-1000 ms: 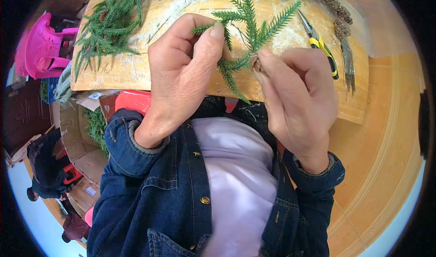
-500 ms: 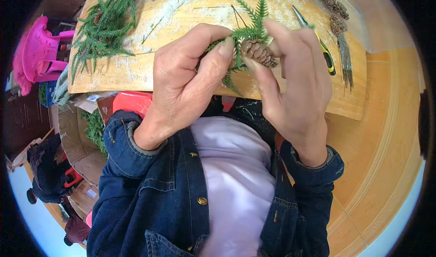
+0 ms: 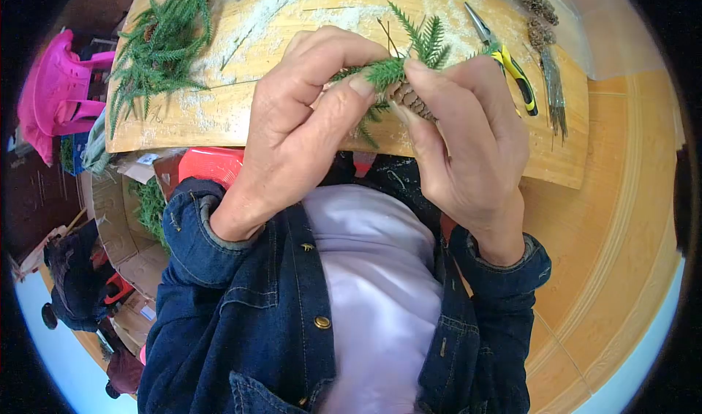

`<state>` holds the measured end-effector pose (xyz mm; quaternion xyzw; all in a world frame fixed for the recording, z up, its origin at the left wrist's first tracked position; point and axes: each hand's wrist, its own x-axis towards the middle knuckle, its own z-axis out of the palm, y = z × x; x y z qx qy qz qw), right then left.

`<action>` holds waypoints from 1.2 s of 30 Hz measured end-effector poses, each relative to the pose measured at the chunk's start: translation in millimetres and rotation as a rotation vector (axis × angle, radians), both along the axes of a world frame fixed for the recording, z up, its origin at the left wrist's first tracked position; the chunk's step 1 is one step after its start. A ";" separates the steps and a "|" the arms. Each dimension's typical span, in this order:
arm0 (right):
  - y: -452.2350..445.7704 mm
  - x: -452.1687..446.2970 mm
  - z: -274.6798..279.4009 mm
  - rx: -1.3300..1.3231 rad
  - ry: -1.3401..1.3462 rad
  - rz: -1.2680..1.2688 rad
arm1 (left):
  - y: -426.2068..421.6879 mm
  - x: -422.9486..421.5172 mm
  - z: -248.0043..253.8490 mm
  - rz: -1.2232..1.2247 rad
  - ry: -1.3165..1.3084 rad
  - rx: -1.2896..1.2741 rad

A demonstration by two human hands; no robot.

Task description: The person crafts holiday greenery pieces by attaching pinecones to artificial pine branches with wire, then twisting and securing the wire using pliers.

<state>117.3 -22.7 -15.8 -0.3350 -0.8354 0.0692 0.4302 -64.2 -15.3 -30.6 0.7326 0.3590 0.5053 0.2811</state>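
Observation:
Both hands meet above the front part of a wooden board (image 3: 227, 118). My left hand (image 3: 311, 121) pinches a green artificial sprig (image 3: 428, 42) between thumb and forefinger. A brown pine cone (image 3: 411, 99) lies against the sprig's base, with the thumb and forefinger of my right hand (image 3: 472, 132) closed on it. Thin dark wire ends (image 3: 389, 37) stick up behind the fingers. How the cone is joined to the sprig is hidden by the fingertips.
Pliers with yellow-black handles (image 3: 518, 77), a wire bundle (image 3: 554, 96) and pine cones (image 3: 540, 35) lie at the right. Green sprigs (image 3: 164, 44) are heaped at the left. A cardboard box (image 3: 121, 220), a pink chair (image 3: 55, 99) and another person (image 3: 73, 275) are further left.
The pine cone, earlier hidden in my right fingers, now shows against the sprig. My hands have drawn closer together, and the sprig has been turned and gathered between them.

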 end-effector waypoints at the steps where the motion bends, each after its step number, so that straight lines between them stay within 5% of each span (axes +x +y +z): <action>1: -0.8 0.7 -0.4 0.001 0.000 -0.002 | -1.4 1.1 2.0 -0.002 0.000 0.001; 4: -4.5 2.9 -0.5 0.014 0.014 -0.001 | -11.4 4.9 13.4 -0.119 -0.303 -0.449; 16: -20.5 10.5 2.8 0.064 -0.030 0.008 | -13.0 6.7 22.8 -0.230 -0.307 -0.657; 33: -5.0 18.7 15.8 -0.307 0.216 0.064 | -14.6 24.4 18.4 -0.065 -0.019 -0.171; 36: -5.0 16.0 16.6 -0.550 0.349 0.102 | -14.8 23.2 24.2 -0.090 0.072 -0.168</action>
